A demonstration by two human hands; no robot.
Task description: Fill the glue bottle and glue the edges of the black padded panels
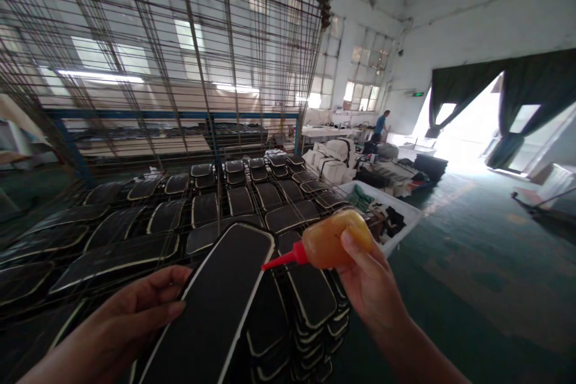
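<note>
The left hand (135, 309) comes in from the near left, palm turned toward the right, its thumb on top and its fingers curled along the left edge of a long black pad with a pale rim (211, 306). The pad is pinched there and held tilted, its rounded far end rising toward the middle of the scene and its near end dropping out of view at the bottom edge.

The right hand (371, 288) reaches up from the near right with the forearm slanting toward the centre. It is wrapped firmly round an amber squeeze bottle (335, 240), thumb pressed on the near side, fingers hidden behind. The bottle lies almost level, its red nozzle (283, 259) pointing left, the tip just beside the right rim of the held pad; whether tip and rim touch cannot be told.

Below and beyond the hands, many more black pads (252, 192) lie in rows and stacks on a wire rack (180, 42) whose shelves rise at the left. Just right of them sits a white tray (407, 210) of dark scraps. Far off, a person in a blue top (380, 126) stands by a table
</note>
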